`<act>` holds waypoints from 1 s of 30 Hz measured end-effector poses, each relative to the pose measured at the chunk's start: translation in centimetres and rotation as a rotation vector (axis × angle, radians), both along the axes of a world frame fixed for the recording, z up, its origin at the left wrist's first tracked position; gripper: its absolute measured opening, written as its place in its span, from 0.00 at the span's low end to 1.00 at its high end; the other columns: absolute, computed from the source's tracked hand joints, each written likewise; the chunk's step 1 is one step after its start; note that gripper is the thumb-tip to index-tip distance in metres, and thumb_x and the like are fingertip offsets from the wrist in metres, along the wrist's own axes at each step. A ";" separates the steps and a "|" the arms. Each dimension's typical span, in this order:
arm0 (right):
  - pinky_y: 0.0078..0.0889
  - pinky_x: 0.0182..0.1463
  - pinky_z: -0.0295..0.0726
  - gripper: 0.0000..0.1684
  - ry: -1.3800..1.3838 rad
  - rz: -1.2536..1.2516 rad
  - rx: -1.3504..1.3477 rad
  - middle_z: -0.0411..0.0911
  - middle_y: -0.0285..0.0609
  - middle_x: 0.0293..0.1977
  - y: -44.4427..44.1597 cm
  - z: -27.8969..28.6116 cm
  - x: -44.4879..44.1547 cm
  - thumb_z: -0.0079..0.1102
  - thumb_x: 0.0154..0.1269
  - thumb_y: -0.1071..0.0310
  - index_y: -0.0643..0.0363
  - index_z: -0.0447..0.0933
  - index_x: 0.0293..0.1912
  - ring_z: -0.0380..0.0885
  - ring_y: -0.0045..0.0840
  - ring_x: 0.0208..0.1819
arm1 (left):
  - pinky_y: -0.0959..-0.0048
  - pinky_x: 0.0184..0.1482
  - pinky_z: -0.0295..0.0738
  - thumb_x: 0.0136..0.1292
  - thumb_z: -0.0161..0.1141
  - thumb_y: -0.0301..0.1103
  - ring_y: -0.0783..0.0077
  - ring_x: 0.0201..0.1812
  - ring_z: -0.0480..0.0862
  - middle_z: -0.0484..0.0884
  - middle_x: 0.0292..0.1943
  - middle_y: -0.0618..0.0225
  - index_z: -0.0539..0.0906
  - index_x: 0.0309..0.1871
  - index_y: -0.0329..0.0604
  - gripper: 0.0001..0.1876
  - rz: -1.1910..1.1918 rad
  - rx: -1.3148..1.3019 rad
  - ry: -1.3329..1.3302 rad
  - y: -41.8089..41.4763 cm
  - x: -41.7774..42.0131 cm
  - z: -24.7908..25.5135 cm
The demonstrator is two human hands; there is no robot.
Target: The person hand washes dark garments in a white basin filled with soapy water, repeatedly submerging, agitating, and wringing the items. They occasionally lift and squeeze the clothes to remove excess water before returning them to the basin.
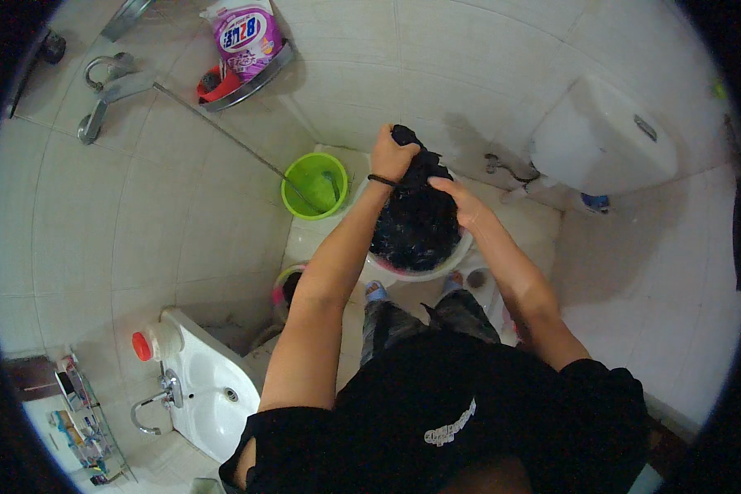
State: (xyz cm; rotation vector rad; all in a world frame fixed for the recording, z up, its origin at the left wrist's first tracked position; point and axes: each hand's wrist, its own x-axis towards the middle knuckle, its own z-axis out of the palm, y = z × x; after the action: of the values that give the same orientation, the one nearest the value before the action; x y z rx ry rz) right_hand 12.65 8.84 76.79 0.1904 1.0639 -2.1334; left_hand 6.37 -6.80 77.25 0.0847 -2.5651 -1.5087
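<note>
My left hand [394,153] grips one end of a bunched black cloth [425,165], lifted above a large white-rimmed basin [426,275]. A black band circles that wrist. My right hand [460,199] holds the cloth's near side, thumb on top and the other fingers partly hidden. Below, dark wet fabric [414,238] or dark water fills the basin; I cannot tell where cloth ends and water begins. Pink shows along the basin's inner near wall.
A green bucket [315,210] holding the shower hose end stands left of the basin. A white sink [210,376] juts out at lower left. The toilet cistern [605,139] hangs at right. A corner shelf [253,83] carries a purple detergent bag [247,37]. My slippered feet [375,290] stand close behind the basin.
</note>
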 end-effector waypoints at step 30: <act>0.29 0.43 0.73 0.19 -0.023 -0.266 0.012 0.74 0.40 0.32 -4.6 8.0 3.9 0.56 0.49 0.59 0.62 0.72 0.39 0.74 0.27 0.35 | 0.73 0.39 0.72 0.47 0.62 0.43 0.71 0.36 0.77 0.77 0.33 0.66 0.76 0.38 0.42 0.18 -0.562 0.627 -0.367 -3.8 2.3 9.1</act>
State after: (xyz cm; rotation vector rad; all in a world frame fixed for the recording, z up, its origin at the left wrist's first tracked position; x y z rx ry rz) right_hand 16.50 4.28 84.75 0.3796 1.0887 -2.3535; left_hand 8.68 -10.60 86.36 -0.3441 -2.3572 -2.6909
